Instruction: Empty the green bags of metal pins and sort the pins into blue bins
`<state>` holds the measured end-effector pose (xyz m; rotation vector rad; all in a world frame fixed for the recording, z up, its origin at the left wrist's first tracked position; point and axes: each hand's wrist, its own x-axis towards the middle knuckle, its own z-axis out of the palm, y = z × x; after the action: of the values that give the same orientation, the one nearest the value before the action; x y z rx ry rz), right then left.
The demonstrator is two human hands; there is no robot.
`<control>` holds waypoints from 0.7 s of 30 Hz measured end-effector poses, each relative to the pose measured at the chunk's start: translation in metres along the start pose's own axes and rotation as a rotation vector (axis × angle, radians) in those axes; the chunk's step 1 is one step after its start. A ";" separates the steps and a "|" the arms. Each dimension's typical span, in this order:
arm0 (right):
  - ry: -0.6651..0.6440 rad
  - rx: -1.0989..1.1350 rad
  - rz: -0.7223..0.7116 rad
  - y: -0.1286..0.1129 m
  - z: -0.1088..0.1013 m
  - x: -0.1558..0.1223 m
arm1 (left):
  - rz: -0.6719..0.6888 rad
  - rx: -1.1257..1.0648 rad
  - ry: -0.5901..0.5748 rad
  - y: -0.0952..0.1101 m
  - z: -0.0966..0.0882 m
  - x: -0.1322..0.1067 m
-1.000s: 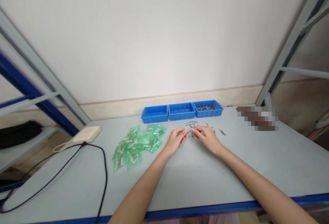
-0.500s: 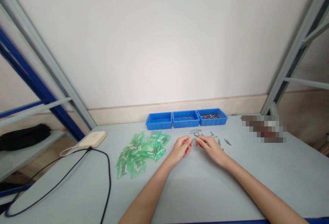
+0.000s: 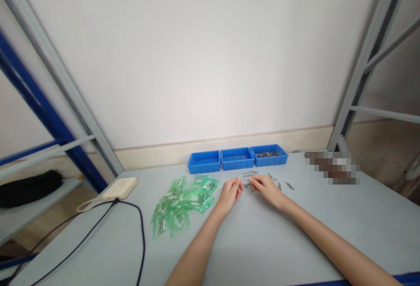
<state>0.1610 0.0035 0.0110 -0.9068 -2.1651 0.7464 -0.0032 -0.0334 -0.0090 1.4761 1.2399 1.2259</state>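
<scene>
Grey workbench (image 3: 295, 238), blue bins (image 3: 237, 159) behind, green packets (image 3: 182, 205) left, left hand (image 3: 230, 195), right hand (image 3: 266, 189), fingers (image 3: 254, 183) pinched beside loose pins (image 3: 262, 177)

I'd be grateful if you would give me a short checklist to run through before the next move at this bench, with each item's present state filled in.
1. Left hand and right hand close together above the table, fingertips almost meeting: ok.
2. Anything pinched between the fingers: cannot tell, the fingers hide it.
3. Loose metal pins lying on the table beyond and beside the hands: ok.
4. Three blue plastic bins in a row at the table's far edge, the right one holding many metal pieces: ok.
5. Green plastic bags heaped left of the left hand: ok.
6. Black cable lying well left of the hands: ok.
</scene>
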 end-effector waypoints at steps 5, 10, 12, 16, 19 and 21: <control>0.252 -0.209 0.123 -0.022 -0.019 0.065 | -0.013 0.026 0.062 -0.002 -0.007 0.007; 0.430 -0.474 0.245 -0.020 -0.024 0.097 | -0.024 0.023 0.006 0.004 -0.011 0.002; 0.466 -0.446 0.310 -0.002 -0.026 0.084 | -0.024 0.017 0.018 0.006 -0.014 0.000; 0.199 -0.433 0.247 0.051 -0.043 0.033 | 0.012 0.038 0.033 0.007 -0.016 0.001; -0.013 -0.400 0.211 0.080 -0.063 0.002 | 0.031 0.060 -0.004 0.006 -0.011 0.003; -0.068 -0.386 0.217 0.089 -0.070 -0.007 | 0.028 0.077 -0.029 0.005 -0.007 0.003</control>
<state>0.2521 0.0681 -0.0114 -1.3475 -2.3398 0.4684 -0.0086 -0.0313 -0.0020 1.5663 1.2636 1.1826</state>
